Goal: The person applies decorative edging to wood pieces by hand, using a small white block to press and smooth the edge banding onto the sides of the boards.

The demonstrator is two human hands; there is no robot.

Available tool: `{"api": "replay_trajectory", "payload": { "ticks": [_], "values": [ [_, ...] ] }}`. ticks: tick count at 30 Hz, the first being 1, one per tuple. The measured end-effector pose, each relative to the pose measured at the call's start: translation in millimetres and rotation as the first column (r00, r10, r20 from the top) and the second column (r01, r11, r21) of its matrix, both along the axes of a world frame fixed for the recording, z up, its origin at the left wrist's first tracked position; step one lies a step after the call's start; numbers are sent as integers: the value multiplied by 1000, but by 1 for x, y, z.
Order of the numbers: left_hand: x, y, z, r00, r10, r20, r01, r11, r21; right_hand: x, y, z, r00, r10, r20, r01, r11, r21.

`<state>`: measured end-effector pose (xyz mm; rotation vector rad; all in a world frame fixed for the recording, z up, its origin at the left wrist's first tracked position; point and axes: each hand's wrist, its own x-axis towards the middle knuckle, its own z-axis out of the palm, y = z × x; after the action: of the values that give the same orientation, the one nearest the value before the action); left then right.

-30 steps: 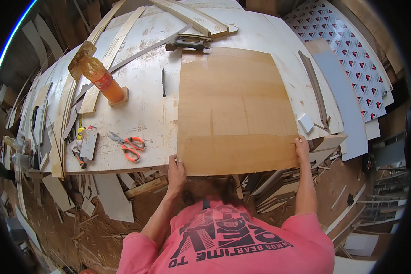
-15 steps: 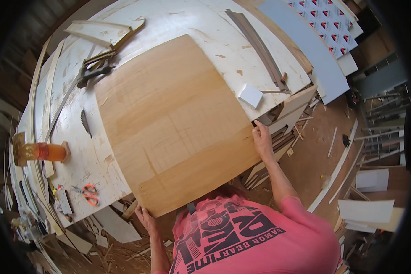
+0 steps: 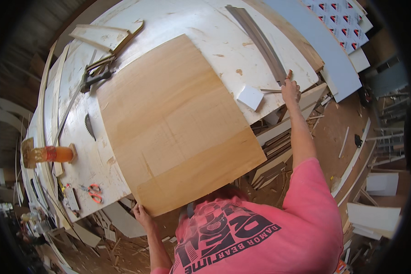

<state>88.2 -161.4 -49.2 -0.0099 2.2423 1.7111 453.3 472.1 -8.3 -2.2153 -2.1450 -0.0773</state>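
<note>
A large square plywood panel [image 3: 180,123] with brown grain lies flat on the white worktable, its near edge overhanging towards me. My left hand [image 3: 143,214] is closed on the panel's near left corner, thumb near the edge. My right hand [image 3: 291,92] is off the panel, stretched to the table's right side. Its fingers are closed around the lower part of a small brown cylindrical piece [image 3: 289,74], whose top shows above them. Beside that hand lie dark brown strips [image 3: 259,43], a thin stick and a white square block [image 3: 250,97].
A dark clamp-like tool [image 3: 96,78], a curved saw blade [image 3: 90,127], orange-handled pliers [image 3: 95,193] and an orange bottle [image 3: 55,154] lie left of the panel. Long wood strips line the left edge. Offcuts [image 3: 276,150] are stacked under the table's right side.
My right hand has left the panel's right corner and reached forward and right to the small brown piece. My left hand stays at the near left corner.
</note>
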Motion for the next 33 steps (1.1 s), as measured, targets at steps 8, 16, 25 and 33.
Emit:
{"api": "replay_trajectory", "payload": {
  "ticks": [8, 16, 25, 33],
  "values": [
    [-11, 24, 5, 993, 91, 72, -98, 990, 100, 61, 44, -22, 887, 236, -397, -243, 969, 34],
    [-14, 14, 9, 978, -27, 205, 5, 994, 108, 66, 52, -26, 909, 290, -301, -268, 957, 112],
    [-21, 11, 29, 952, -287, 104, 294, 953, -67, 16, 12, -8, 809, 70, -583, -79, 997, 10],
    [-17, 12, 18, 926, -376, -32, 367, 916, -165, 20, -2, -13, 820, 213, -531, -146, 975, 165]
  ]
}}
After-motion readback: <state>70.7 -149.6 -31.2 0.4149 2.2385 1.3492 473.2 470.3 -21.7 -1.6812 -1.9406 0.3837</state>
